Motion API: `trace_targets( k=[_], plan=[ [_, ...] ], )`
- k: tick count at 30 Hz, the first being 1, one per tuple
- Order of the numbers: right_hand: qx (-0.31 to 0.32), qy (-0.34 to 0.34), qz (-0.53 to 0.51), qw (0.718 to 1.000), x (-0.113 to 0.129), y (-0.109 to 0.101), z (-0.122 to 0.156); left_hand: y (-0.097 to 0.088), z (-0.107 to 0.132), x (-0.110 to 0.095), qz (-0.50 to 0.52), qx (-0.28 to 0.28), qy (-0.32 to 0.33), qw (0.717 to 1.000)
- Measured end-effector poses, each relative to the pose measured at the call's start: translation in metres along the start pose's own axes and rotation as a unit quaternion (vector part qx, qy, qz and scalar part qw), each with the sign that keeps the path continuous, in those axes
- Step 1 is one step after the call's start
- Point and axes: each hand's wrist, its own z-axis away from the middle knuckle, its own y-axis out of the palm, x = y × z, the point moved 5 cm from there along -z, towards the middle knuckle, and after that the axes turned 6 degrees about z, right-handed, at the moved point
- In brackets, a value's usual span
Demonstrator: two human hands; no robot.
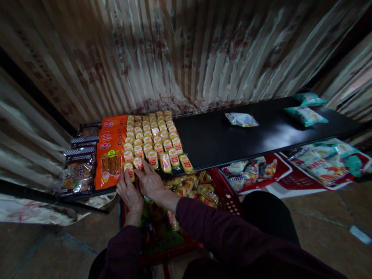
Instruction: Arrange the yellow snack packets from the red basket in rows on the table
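Rows of small yellow snack packets lie on a black shelf. My left hand is at the shelf's front edge, its fingers on a yellow packet at the near left of the rows. Beside it, my right hand rests with fingers stretched flat over the neighbouring packet. Both sleeves are dark maroon. Whether the left fingers pinch the packet or only touch it is unclear.
Orange packs and dark packs lie left of the rows. A silver pouch and green bags sit on the shelf's right part. A red basket of yellow packets stands below. Bagged goods fill the lower shelf.
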Motion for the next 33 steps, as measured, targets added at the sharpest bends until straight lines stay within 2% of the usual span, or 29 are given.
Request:
trace_targets(
  k=[4,9,15,18,22,28,33],
  plan=[
    [-0.038,0.003,-0.038,0.999,-0.001,0.007,0.003,0.004,-0.003,-0.001,0.051,-0.018,0.023,0.998],
    [-0.070,0.015,-0.075,0.995,-0.005,0.014,0.004,0.005,-0.012,-0.003,0.063,-0.023,0.045,0.997],
    [-0.035,0.026,-0.062,0.997,-0.004,0.022,0.003,0.008,-0.019,0.003,0.052,-0.018,0.049,0.997],
    [-0.014,0.033,-0.034,0.999,-0.004,0.019,0.005,0.009,-0.019,0.005,0.025,-0.017,0.029,0.999],
    [-0.014,0.016,-0.003,1.000,-0.004,0.013,0.007,0.012,-0.020,0.005,-0.005,-0.010,0.019,1.000],
    [-0.019,0.001,-0.016,1.000,-0.006,0.016,0.006,0.017,-0.022,0.009,0.086,-0.014,0.002,0.996],
    [-0.022,-0.002,-0.011,1.000,-0.005,0.014,0.006,0.010,-0.018,0.004,0.083,0.005,0.036,0.996]
  ],
)
